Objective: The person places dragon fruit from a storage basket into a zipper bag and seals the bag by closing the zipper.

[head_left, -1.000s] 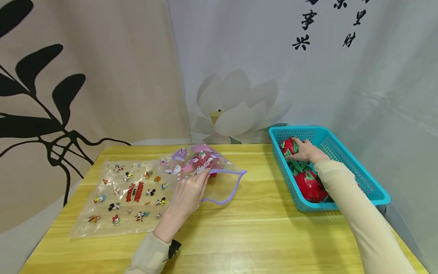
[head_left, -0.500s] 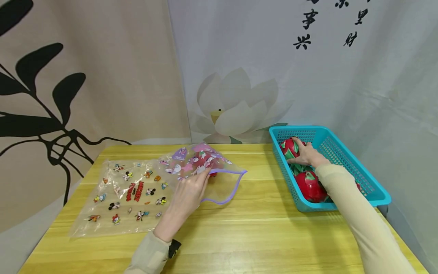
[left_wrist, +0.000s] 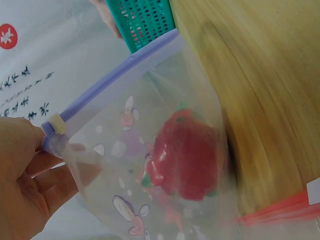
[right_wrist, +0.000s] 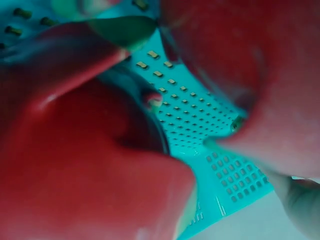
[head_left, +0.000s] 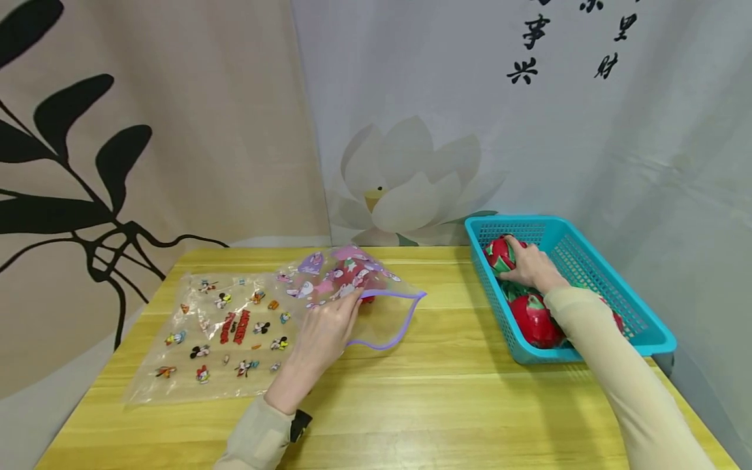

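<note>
My left hand (head_left: 325,328) pinches the purple-edged mouth of a clear zip bag (head_left: 311,264) printed with pink and purple figures. Inside that bag lies a red dragon fruit (left_wrist: 187,155) with green tips, seen through the plastic in the left wrist view. Over the blue basket (head_left: 484,281), my right hand (head_left: 536,264) grips another dragon fruit (head_left: 499,253) at the back left, thumb and fingers curled about it. A further dragon fruit (head_left: 533,321) sits at the basket's near end. Part of one more red fruit (head_left: 617,318) shows beside the right sleeve; the forearm hides the rest.
A second clear zip bag (head_left: 200,329), printed with cartoon characters, lies flat on the wooden table (head_left: 411,411) at the left, partly under the first bag. Behind the table hangs a printed cloth (head_left: 405,85). The basket stands near the table's right edge.
My right hand has shifted slightly on the dragon fruit in the basket, and the fruit has turned a little. The left hand and its bag have stayed in place. The head view has moved slightly.
</note>
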Demonstrator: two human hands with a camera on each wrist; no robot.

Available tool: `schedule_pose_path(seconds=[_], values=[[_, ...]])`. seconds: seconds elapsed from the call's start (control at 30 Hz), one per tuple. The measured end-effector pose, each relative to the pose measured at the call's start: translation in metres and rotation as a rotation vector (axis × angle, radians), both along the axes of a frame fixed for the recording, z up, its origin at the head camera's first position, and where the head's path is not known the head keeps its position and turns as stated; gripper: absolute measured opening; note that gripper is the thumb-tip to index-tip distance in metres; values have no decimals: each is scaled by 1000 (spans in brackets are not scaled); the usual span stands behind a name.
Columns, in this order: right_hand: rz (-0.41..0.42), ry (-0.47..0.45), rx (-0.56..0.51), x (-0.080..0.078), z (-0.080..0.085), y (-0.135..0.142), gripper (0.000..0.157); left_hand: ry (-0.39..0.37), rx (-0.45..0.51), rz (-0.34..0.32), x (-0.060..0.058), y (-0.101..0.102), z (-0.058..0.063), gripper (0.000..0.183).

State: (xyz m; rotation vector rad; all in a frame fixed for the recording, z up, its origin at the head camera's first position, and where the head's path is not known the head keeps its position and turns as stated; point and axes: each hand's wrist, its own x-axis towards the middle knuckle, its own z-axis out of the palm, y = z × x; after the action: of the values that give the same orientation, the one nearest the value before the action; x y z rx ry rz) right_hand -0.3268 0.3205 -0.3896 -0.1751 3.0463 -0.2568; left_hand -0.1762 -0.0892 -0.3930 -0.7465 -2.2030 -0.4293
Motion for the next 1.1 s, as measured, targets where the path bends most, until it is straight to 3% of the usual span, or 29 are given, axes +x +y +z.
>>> schedule_pose_path(seconds=[0.3, 0.63, 0.87, 1.1], values=[[5, 90, 0, 5, 6, 2, 91, -11, 0, 2, 0, 0, 1, 24], [-22, 193, -80, 9, 15, 2, 87, -13, -3, 1, 0, -1, 1, 24], [-53, 297, -188, 17, 34, 5, 87, -18, 1, 0, 1, -1, 1, 22], [-24, 364, -204, 24, 55, -1, 89, -20, 8, 3, 0, -2, 1, 23]])
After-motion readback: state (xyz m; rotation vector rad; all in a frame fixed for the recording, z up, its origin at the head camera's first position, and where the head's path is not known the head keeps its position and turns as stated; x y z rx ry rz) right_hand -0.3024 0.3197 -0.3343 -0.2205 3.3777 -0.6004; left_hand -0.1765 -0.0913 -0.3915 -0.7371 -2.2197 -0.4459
